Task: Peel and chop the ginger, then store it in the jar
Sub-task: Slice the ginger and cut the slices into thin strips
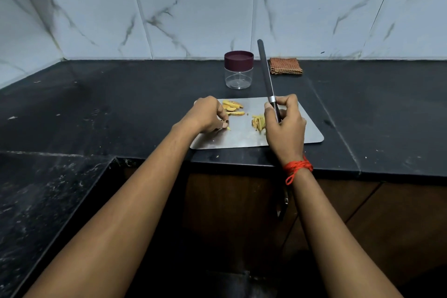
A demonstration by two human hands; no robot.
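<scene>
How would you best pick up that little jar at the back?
Grip the jar by its clear round body, below the lid, coming from its left: it stands upright, and the knife blade rises close on its right.

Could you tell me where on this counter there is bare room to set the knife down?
Bare counter lies right of the steel board, in front of the folded cloth, and left of the board too. The board's middle is crowded: ginger slices, strips, left hand, right hand holding the knife.
</scene>
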